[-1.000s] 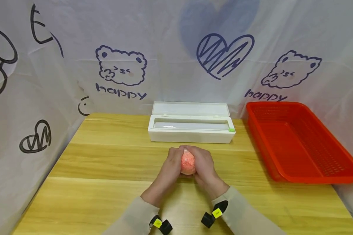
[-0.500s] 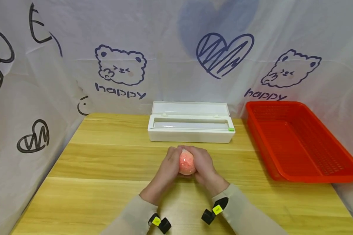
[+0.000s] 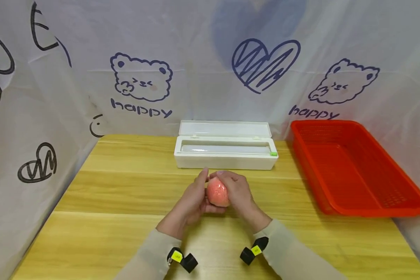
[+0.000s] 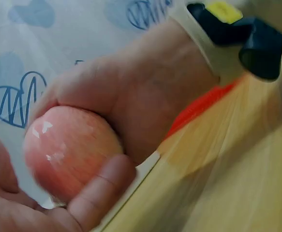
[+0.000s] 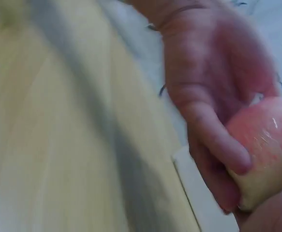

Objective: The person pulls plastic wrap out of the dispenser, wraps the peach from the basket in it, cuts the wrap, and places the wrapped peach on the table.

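Observation:
A round pink-and-yellow apple (image 3: 217, 193), with shiny clear film over its skin, is held above the table between both hands. The right hand (image 3: 240, 192) grips it from the right, thumb and fingers curled round it. On the other side the left hand (image 3: 193, 200) has its thumb raised off the fruit. In the right wrist view the fingers of this left hand (image 5: 203, 92) lie loosely against the apple (image 5: 266, 145) from below. The left wrist view shows the right hand (image 4: 126, 96) wrapped over the apple (image 4: 70, 150).
Behind the hands stands a long white cling film dispenser (image 3: 225, 162), lid raised, with a green slider at its right end. A red plastic basket (image 3: 322, 182) stands on the right of the wooden table (image 3: 101, 233). A drawn-on white curtain (image 3: 203, 85) closes off the back.
The left hand has loosened from the apple and drawn slightly left, its thumb lifting away. The right hand keeps its grip, and the apple has shifted a little left.

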`<state>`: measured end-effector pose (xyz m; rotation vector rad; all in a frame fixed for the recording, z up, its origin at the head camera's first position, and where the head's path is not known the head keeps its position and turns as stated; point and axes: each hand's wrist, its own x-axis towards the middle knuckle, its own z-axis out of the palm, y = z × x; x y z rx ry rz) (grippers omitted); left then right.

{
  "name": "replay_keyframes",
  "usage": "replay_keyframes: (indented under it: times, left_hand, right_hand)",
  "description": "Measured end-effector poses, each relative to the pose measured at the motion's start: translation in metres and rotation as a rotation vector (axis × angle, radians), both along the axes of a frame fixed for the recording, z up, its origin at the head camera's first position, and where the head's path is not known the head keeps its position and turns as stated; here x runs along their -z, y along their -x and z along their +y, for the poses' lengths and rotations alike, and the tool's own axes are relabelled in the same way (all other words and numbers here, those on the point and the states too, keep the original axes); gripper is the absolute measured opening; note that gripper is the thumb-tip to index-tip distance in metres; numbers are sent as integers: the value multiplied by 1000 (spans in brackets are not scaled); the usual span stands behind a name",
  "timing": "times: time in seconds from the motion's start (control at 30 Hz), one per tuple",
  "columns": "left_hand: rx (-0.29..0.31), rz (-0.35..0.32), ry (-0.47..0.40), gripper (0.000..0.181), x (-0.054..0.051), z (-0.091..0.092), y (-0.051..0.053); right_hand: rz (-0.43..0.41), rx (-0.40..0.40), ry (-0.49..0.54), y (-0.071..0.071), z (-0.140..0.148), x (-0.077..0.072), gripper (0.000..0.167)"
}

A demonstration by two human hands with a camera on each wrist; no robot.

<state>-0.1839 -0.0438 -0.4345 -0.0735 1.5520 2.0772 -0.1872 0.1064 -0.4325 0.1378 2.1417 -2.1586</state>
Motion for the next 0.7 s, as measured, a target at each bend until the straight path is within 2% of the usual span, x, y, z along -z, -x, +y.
replay_keyframes:
  times: [0.13, 0.23, 0.33, 0.4, 0.47, 0.53, 0.6, 0.63, 0.7]
  left_hand:
    - [41, -27, -63, 68, -3, 0, -2]
    - [78, 11, -43, 67, -4, 5, -4]
    - [58, 50, -18, 61, -4, 8, -6]
    - [44, 43, -14, 58, -3, 8, -6]
    - [33, 26, -16, 56, -2, 6, -6]
    - [15, 13, -6, 57, -1, 3, -5]
    - [-18, -2, -24, 59, -1, 0, -2]
    - [-41, -6, -40, 59, -2, -2, -1]
    - [-93, -21, -92, 56, -5, -5, 1]
  right_hand:
    - [-18, 165, 142, 1, -4, -1, 35]
    - [7, 208, 95, -1, -7, -1, 33]
    - [32, 214, 13, -3, -9, 0, 29]
    - [50, 176, -9, 0, -7, 1, 28]
    - [30, 78, 55, 3, -1, 1, 30]
    - [11, -55, 203, 8, 8, 0, 39]
    - [-25, -147, 378, 11, 15, -1, 49]
    - [-63, -159, 473, 11, 18, -1, 53]
    - [-90, -155, 563, 11, 21, -1, 61]
